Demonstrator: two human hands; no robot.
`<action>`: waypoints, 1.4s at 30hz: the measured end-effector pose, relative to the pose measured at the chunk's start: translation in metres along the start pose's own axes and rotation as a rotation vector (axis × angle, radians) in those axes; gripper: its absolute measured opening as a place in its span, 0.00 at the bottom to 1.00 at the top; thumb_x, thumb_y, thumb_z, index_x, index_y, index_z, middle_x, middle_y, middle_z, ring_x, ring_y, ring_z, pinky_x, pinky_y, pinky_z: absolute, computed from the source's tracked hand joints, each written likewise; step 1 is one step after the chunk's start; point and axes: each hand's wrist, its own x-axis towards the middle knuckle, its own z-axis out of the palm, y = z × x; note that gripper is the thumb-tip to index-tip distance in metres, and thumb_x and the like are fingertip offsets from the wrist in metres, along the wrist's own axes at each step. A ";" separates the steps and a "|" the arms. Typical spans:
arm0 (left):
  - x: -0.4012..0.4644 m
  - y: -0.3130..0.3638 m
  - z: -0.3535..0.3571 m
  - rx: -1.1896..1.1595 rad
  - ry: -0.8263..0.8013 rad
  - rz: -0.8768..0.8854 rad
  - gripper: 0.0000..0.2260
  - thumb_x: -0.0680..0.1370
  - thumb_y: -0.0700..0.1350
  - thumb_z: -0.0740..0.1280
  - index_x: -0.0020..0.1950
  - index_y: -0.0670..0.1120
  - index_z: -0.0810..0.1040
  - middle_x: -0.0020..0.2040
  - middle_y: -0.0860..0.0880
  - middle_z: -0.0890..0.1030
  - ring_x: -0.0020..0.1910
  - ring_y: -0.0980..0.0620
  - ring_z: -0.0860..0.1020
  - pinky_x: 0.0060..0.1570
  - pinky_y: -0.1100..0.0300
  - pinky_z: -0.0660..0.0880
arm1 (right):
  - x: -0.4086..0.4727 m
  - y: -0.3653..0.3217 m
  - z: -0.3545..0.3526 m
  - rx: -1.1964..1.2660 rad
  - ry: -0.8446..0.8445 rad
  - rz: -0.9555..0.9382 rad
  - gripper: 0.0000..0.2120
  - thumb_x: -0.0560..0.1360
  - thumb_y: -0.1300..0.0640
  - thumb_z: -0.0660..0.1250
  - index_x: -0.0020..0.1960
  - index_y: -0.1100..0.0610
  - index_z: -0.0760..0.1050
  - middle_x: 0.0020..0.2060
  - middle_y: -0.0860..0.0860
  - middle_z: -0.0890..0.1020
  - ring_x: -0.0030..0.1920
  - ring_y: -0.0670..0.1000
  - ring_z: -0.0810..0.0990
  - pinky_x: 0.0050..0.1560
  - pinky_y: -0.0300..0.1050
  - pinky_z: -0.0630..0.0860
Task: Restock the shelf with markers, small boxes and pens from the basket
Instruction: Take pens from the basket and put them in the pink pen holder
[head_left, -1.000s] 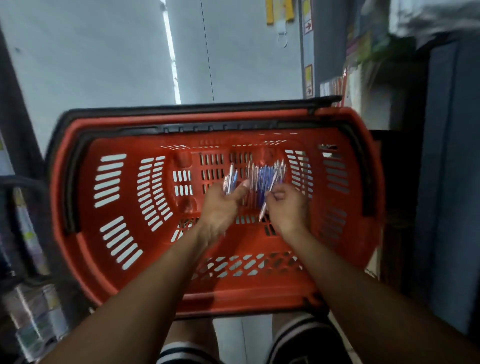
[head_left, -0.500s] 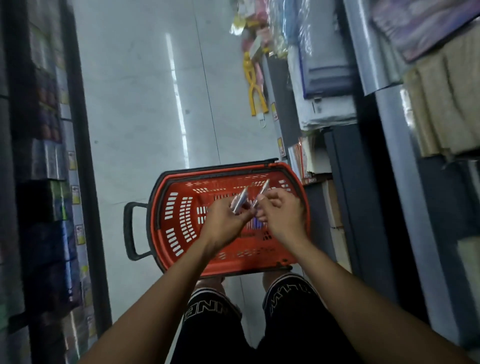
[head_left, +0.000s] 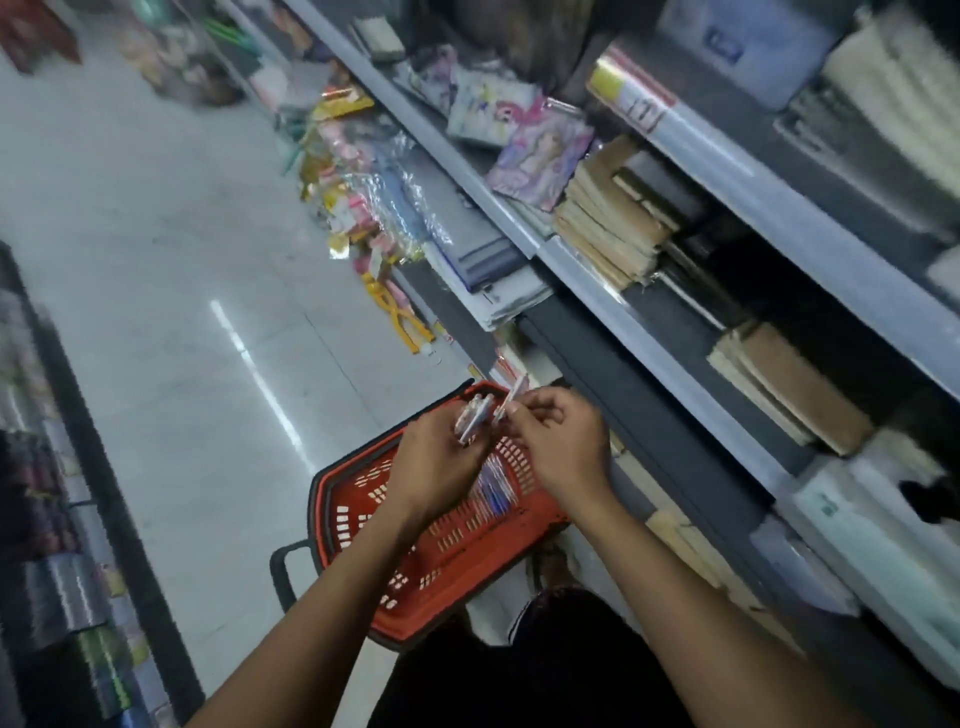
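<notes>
Both hands hold pens above the red basket: left hand grips a small bunch, right hand pinches one. Carrying step; next, reach right to the shelf.

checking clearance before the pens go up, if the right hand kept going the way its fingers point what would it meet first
Probably the left hand and its pens: the right hand points left at them, almost touching; depth is unclear.

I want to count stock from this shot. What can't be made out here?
- Pens in the left hand and right hand: fingers and blur hide the count.
- Pens left in the basket: partly behind the hands.
- Shelf price labels: too blurred to read.
</notes>
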 end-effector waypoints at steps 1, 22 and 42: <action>-0.005 0.007 -0.001 0.019 -0.020 0.041 0.11 0.81 0.58 0.70 0.44 0.53 0.81 0.37 0.56 0.83 0.34 0.60 0.80 0.32 0.59 0.74 | -0.010 -0.002 -0.007 0.002 0.044 -0.014 0.05 0.76 0.56 0.76 0.42 0.49 0.81 0.38 0.46 0.86 0.41 0.45 0.86 0.48 0.52 0.85; -0.165 0.235 0.212 0.237 -0.628 0.768 0.11 0.83 0.57 0.65 0.47 0.53 0.79 0.40 0.53 0.84 0.40 0.51 0.83 0.42 0.50 0.79 | -0.287 0.091 -0.310 0.154 1.055 0.055 0.05 0.77 0.62 0.73 0.47 0.53 0.82 0.40 0.46 0.86 0.44 0.46 0.86 0.51 0.54 0.83; -0.359 0.397 0.421 0.234 -0.690 1.101 0.04 0.82 0.51 0.67 0.52 0.54 0.81 0.41 0.51 0.85 0.38 0.48 0.81 0.37 0.50 0.79 | -0.460 0.166 -0.553 0.285 1.308 0.087 0.04 0.78 0.62 0.72 0.49 0.54 0.82 0.41 0.48 0.87 0.44 0.49 0.88 0.55 0.57 0.84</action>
